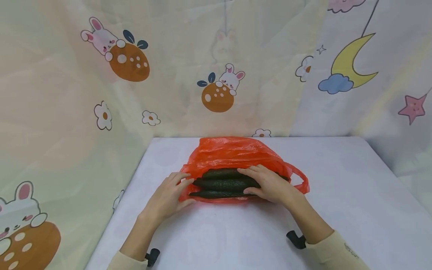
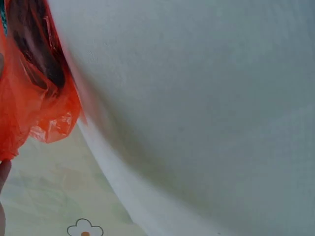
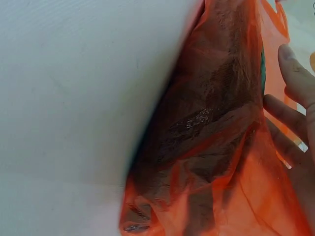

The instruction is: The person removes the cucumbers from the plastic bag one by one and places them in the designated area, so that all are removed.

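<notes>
Dark green cucumbers (image 1: 222,184) lie side by side in a thin red plastic bag (image 1: 233,150), uncovered along its near side in the head view. My left hand (image 1: 167,195) is at their left ends, fingers spread and touching the bag's edge. Over the right part of the cucumbers rests my right hand (image 1: 271,183), with fingers and thumb apart; it covers part of them. In the right wrist view, the cucumbers show dark through the bag (image 3: 211,132), beside the loosely extended fingers. Only fingertips of the left hand (image 2: 3,182) appear in the left wrist view, against the bag.
The bag lies toward the back of a white-covered table (image 1: 216,236). A loop handle (image 1: 305,183) of the bag sticks out at the right. Behind the table hangs a cloth backdrop (image 1: 175,67) with printed rabbits, flowers and a moon.
</notes>
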`<state>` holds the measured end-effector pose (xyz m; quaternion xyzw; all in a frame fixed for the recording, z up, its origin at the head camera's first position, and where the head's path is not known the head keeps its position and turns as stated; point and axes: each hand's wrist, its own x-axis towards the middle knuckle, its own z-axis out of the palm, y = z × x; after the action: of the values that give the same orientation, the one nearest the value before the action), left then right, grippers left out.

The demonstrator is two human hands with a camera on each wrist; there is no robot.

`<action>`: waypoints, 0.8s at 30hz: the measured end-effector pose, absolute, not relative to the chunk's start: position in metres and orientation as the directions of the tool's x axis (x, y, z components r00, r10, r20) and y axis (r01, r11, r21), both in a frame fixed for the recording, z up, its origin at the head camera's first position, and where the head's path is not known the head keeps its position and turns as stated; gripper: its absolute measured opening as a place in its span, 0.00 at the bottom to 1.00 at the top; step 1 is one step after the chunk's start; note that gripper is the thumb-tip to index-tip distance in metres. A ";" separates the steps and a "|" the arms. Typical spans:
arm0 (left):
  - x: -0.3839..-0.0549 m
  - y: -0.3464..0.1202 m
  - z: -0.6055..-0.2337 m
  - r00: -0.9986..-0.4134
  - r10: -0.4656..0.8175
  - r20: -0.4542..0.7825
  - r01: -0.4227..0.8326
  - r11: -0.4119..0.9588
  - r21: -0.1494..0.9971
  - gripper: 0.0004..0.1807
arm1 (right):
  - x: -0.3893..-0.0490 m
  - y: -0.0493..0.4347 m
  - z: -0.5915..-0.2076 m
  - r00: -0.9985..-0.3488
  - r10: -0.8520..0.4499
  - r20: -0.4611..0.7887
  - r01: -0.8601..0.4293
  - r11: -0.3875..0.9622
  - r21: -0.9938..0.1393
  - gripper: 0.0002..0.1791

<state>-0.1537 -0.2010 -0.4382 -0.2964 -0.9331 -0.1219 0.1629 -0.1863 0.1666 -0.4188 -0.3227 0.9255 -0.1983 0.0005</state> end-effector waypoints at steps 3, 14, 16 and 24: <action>-0.153 -0.202 -0.439 -0.778 0.505 0.374 0.577 0.810 0.108 0.33 | -0.187 0.169 -0.422 -0.799 -0.592 0.104 -0.578 0.712 -0.399 0.39; -0.148 -0.197 -0.440 -0.825 0.454 0.335 0.527 0.833 0.168 0.29 | -0.191 0.171 -0.427 -0.801 -0.586 0.120 -0.570 0.689 -0.448 0.36; -0.146 -0.197 -0.442 -0.850 0.436 0.297 0.504 0.837 0.214 0.29 | -0.191 0.169 -0.430 -0.808 -0.578 0.113 -0.558 0.690 -0.461 0.35; -0.146 -0.198 -0.448 -0.918 0.342 0.199 0.393 0.845 0.363 0.31 | -0.195 0.164 -0.439 -0.831 -0.548 0.095 -0.517 0.699 -0.494 0.33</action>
<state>-0.1462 -0.1984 -0.4481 -0.1917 -0.9583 -0.2024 0.0636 -0.1949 0.1637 -0.4389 -0.2890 0.9212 -0.2589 0.0295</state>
